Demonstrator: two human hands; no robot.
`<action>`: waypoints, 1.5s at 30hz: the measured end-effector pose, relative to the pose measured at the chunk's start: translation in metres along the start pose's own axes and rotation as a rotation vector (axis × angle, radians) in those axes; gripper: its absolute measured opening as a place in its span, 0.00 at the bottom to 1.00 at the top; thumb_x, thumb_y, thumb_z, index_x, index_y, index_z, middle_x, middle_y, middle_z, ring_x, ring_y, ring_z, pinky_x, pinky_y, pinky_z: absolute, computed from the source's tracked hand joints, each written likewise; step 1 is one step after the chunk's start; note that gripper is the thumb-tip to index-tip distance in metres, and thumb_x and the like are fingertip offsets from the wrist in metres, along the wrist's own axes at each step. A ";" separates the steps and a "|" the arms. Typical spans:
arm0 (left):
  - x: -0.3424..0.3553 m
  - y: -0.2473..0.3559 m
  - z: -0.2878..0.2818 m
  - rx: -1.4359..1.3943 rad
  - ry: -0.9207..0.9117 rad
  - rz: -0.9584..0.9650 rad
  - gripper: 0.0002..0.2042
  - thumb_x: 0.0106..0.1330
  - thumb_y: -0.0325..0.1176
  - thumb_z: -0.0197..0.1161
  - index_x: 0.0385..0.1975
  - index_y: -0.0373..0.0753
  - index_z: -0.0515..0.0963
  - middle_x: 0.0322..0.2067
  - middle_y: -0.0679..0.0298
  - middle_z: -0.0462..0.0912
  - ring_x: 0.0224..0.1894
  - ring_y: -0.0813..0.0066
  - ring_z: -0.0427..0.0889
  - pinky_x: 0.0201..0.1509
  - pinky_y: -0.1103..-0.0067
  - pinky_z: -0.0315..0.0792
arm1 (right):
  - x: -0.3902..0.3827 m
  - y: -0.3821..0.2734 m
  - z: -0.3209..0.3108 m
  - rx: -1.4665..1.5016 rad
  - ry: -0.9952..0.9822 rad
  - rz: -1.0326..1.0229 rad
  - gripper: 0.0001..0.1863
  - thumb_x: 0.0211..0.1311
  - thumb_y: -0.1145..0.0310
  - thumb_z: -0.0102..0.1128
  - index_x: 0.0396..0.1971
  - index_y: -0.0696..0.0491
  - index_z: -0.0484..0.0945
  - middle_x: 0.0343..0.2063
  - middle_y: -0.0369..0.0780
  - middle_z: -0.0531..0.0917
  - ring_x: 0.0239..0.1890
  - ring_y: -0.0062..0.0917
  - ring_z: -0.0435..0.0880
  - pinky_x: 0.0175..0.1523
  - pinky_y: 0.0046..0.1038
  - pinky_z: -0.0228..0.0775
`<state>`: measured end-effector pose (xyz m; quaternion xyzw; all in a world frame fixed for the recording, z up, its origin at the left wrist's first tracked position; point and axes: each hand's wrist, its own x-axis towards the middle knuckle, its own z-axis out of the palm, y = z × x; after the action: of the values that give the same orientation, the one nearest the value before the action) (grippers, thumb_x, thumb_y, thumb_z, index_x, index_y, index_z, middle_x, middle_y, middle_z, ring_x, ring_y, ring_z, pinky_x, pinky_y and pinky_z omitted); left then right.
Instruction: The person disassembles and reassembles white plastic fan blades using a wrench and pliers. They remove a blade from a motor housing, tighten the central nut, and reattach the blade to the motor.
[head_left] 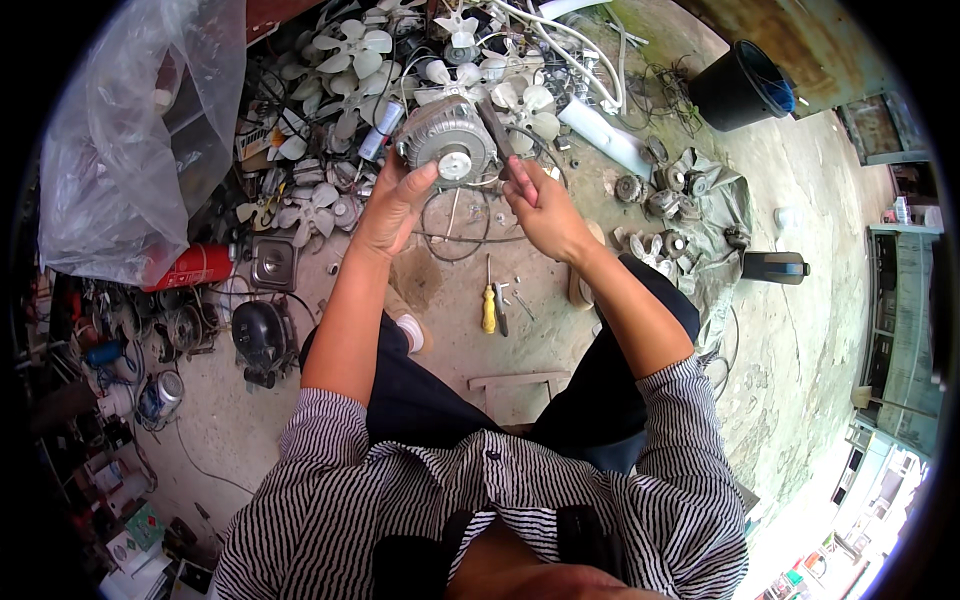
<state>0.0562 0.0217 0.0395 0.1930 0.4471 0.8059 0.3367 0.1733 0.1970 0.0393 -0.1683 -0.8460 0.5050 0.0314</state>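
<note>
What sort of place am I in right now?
Probably a repair or scrap workshop: there's a motor in your left hand, heaped fan blades, and a screwdriver nearby.

The grey motor (441, 128) partly hides the left hand (393, 208).

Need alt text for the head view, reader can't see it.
A person's left hand holds a finned metal motor while the right hand grips a dark bar-shaped tool at its side. Nearer the person, a yellow-handled screwdriver lies on the concrete floor; pale fan blades are heaped beyond the motor.
</note>
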 end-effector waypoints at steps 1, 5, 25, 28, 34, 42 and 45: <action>-0.001 0.000 0.001 -0.003 0.002 0.001 0.34 0.57 0.38 0.66 0.63 0.40 0.59 0.57 0.65 0.68 0.60 0.72 0.66 0.66 0.73 0.56 | 0.000 -0.001 -0.001 -0.009 -0.008 0.006 0.12 0.61 0.64 0.53 0.36 0.57 0.68 0.27 0.53 0.76 0.34 0.50 0.76 0.42 0.38 0.68; -0.001 -0.002 -0.004 -0.008 -0.004 0.003 0.34 0.57 0.39 0.66 0.63 0.39 0.59 0.56 0.66 0.69 0.60 0.72 0.66 0.66 0.73 0.56 | -0.001 0.002 0.000 0.007 0.012 -0.038 0.13 0.61 0.65 0.53 0.41 0.58 0.70 0.29 0.54 0.77 0.37 0.50 0.77 0.45 0.37 0.68; 0.001 -0.019 -0.009 -0.160 0.096 -0.047 0.29 0.60 0.40 0.65 0.60 0.41 0.62 0.55 0.66 0.70 0.59 0.73 0.67 0.65 0.73 0.59 | 0.010 0.018 0.002 -0.119 0.058 -0.094 0.06 0.61 0.70 0.50 0.35 0.56 0.71 0.26 0.50 0.77 0.32 0.47 0.78 0.41 0.36 0.69; 0.002 -0.024 -0.011 -0.326 0.112 -0.115 0.28 0.61 0.42 0.63 0.59 0.41 0.63 0.55 0.64 0.71 0.57 0.70 0.71 0.64 0.71 0.63 | 0.010 0.016 0.003 -0.160 0.091 -0.119 0.06 0.63 0.68 0.50 0.35 0.55 0.71 0.22 0.46 0.77 0.28 0.40 0.78 0.37 0.33 0.70; 0.007 -0.028 -0.023 -0.786 0.105 -0.328 0.28 0.62 0.56 0.53 0.55 0.42 0.69 0.51 0.58 0.78 0.54 0.62 0.77 0.64 0.57 0.62 | 0.012 0.004 -0.006 0.664 -0.204 0.143 0.09 0.67 0.62 0.49 0.35 0.53 0.69 0.21 0.33 0.72 0.21 0.18 0.71 0.26 0.21 0.65; 0.006 -0.015 -0.021 -0.701 0.154 -0.302 0.35 0.56 0.62 0.56 0.59 0.46 0.64 0.58 0.63 0.68 0.61 0.63 0.68 0.61 0.55 0.61 | 0.002 -0.011 -0.026 0.997 -0.600 0.162 0.12 0.68 0.59 0.49 0.42 0.51 0.64 0.25 0.33 0.68 0.21 0.17 0.68 0.26 0.20 0.66; 0.005 -0.020 -0.024 -0.767 0.070 -0.382 0.38 0.55 0.64 0.56 0.62 0.47 0.60 0.60 0.62 0.64 0.62 0.61 0.64 0.62 0.54 0.59 | 0.000 -0.017 -0.028 0.906 -0.729 0.094 0.13 0.68 0.60 0.48 0.43 0.53 0.63 0.23 0.34 0.68 0.22 0.17 0.70 0.21 0.19 0.68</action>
<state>0.0458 0.0184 0.0104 -0.0597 0.1538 0.8431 0.5119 0.1755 0.2128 0.0678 0.0092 -0.4934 0.8426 -0.2155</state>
